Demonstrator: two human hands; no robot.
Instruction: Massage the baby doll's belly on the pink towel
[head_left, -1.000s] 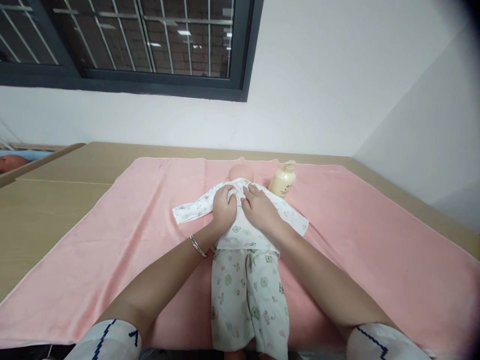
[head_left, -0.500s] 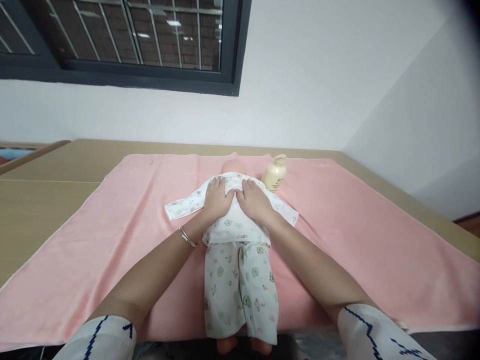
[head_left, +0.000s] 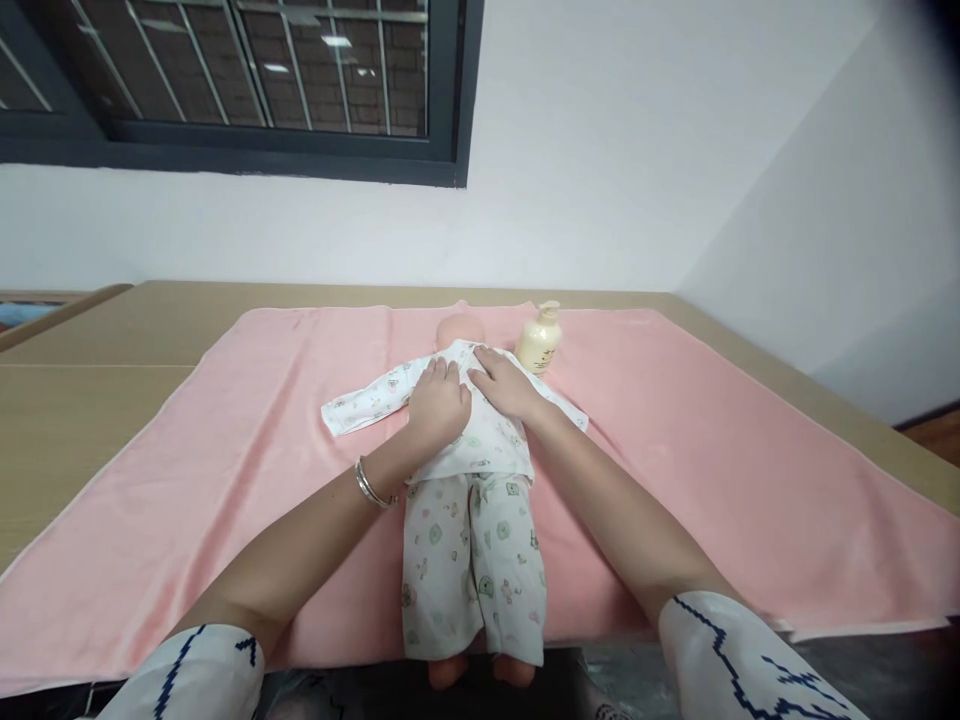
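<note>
A baby doll in a white printed pyjama top (head_left: 480, 450) and matching trousers (head_left: 502, 560) lies on a pink cloth (head_left: 645, 480), its head (head_left: 460, 328) at the far end and its feet (head_left: 514, 670) toward me. My left hand (head_left: 440, 405) rests on the left of the doll's upper torso, palm down, fingers stretched out. On the right side my right hand (head_left: 504, 382) lies flat near the shoulder, its fingertips slightly farther up than the left ones. Neither hand grips anything. Which way the doll's face points I cannot tell.
A cream pump bottle (head_left: 538, 340) stands on the cloth just right of the doll's head. Under the cloth is a wooden table (head_left: 97, 400), with a white wall (head_left: 585, 180) and a dark-framed barred window (head_left: 300, 150) behind it.
My left hand has shifted slightly right and toward me on the doll's torso, while my right hand stays near the shoulder. The camera view has moved a little.
</note>
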